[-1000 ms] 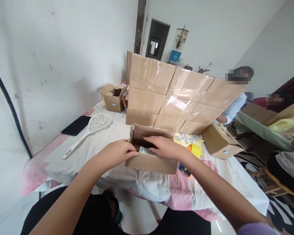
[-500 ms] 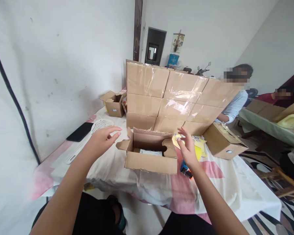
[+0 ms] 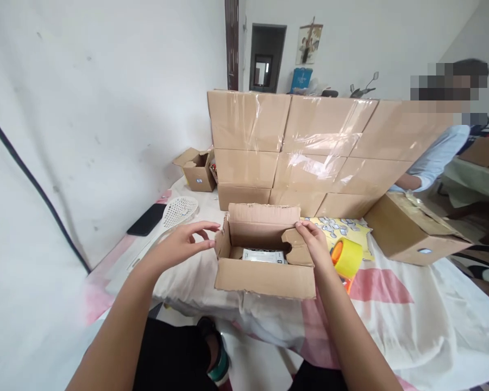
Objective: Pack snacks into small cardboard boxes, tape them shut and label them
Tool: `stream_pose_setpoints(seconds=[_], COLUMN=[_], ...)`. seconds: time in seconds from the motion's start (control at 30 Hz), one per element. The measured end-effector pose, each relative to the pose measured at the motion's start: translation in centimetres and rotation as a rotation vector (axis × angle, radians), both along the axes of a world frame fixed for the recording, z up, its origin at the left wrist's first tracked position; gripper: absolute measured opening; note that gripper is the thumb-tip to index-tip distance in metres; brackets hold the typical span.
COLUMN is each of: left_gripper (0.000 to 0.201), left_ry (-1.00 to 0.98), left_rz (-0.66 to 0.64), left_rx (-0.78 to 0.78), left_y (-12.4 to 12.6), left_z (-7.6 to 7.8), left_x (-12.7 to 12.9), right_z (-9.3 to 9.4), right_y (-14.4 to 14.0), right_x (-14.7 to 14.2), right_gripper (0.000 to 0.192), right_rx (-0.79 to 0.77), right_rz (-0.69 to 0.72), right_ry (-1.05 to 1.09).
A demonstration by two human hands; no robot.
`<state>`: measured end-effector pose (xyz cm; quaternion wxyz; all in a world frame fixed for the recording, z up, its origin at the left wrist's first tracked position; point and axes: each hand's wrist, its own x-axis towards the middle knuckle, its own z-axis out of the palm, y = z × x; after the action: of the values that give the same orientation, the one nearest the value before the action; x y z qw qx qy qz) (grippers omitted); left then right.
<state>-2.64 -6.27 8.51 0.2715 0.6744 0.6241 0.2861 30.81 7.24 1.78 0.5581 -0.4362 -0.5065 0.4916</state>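
Both hands flank the open carton, fingertips on flaps

Your left hand hovered with fingers loosely curled and apart, forearm stretched forward; your right hand reached forward, fingers bent downward.

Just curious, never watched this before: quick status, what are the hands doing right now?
Left hand open, at the open box's left flap. Right hand on the right flap. White packet inside. Yellow tape roll beside the right hand.
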Motion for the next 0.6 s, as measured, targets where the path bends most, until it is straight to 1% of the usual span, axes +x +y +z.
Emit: stream_pose_setpoints(seconds=[0.1, 0.17, 0.23, 0.27, 0.33, 0.37, 0.43, 0.47, 0.5, 0.53, 0.57, 0.6], left_gripper=[0.041, 0.037, 0.036, 0.035, 0.029, 0.026, 0.025, 0.022, 0.019, 0.021, 0.032, 0.046], left_ry=[0.014, 0.045, 0.083, 0.096, 0.122, 0.134, 0.152, 0.162, 0.186, 0.231, 0.299, 0.384], left_rz=[-0.083, -0.091, -0.074, -0.058, 0.010, 0.059, 0.135, 0.124, 0.067, -0.020, -0.109, -0.186], left_rx=[-0.036, -0.056, -0.040, -0.002, 0.160, 0.273, 0.482, 0.524, 0.500, 0.434, 0.353, 0.285], left_y=[0.0, 0.2, 0.4, 0.5, 0.8, 0.9, 1.0, 1.0, 0.9, 0.7, 0.4, 0.0], left_z=[0.1, -0.1, -0.4, -0.6, -0.7, -0.7, -0.4, -0.2, 0.0, 0.2, 0.4, 0.5], left_x=[2.1, 3.3, 3.9, 4.0, 3.8, 3.7, 3.7, 4.0, 4.4, 5.1, 6.0, 7.0], right_z=[-0.7, -1.1, -1.1, -1.0, -0.8, -0.7, -0.5, -0.5, -0.6, -0.6, -0.7, -0.8], right_y=[-0.3, -1.0, -1.8, -2.1, -2.6, -2.7, -2.8, -2.8, -2.8, -2.8, -2.9, -3.0], right_x=[0.0, 0.0, 0.1, 0.3, 0.7, 0.9, 1.3, 1.5, 1.6, 1.6, 1.7, 1.8], right_gripper=[0.035, 0.031, 0.025, 0.023, 0.026, 0.027, 0.021, 0.015, 0.011, 0.011, 0.013, 0.015], right_rx=[0.035, 0.072, 0.162, 0.228, 0.355, 0.390, 0.385, 0.360, 0.335, 0.312, 0.296, 0.283], right_rz=[-0.033, -0.074, -0.069, -0.041, 0.026, 0.051, 0.076, 0.089, 0.103, 0.111, 0.106, 0.089], right_ry=[-0.012, 0.026, 0.033, 0.022, -0.004, -0.019, -0.068, -0.098, -0.123, -0.141, -0.151, -0.154])
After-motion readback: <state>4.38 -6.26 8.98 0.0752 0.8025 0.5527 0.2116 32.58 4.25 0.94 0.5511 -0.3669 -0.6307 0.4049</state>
